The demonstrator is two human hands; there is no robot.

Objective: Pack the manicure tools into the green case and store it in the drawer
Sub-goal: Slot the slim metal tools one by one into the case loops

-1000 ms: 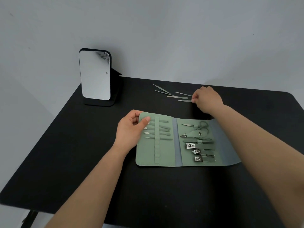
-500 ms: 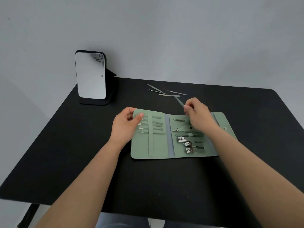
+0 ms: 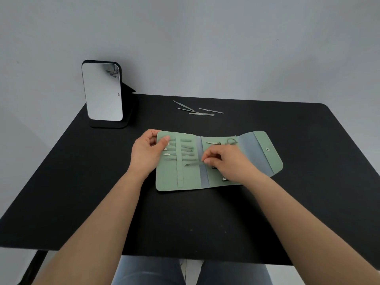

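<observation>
The green case (image 3: 218, 161) lies unfolded and flat on the black bench (image 3: 308, 192), inner side up, its snap flap (image 3: 265, 151) spread out on the far right end of the case. The left hand (image 3: 147, 153) grips the case's left edge, thumb lying over the top of the panel and fingers curled round behind it. On that left panel a vertical elastic strip (image 3: 180, 161) holds a row of thin tools (image 3: 181, 151) laid crosswise. The right hand (image 3: 226, 161) rests over the case's right panel, its thumb and forefinger pinching the end of a slim metal tool (image 3: 192, 164); the tool points left across the case's middle fold, its small hooked tip lying on the left panel just right of the strip, below the stowed row. Scissors (image 3: 231, 141) and another steel piece show at the top of the right panel; clippers are mostly hidden under the right hand. Beyond the case, toward the wall, four loose tools (image 3: 198, 110) lie together on the bench. A standing mirror (image 3: 102, 92) sits beyond the case to its left
</observation>
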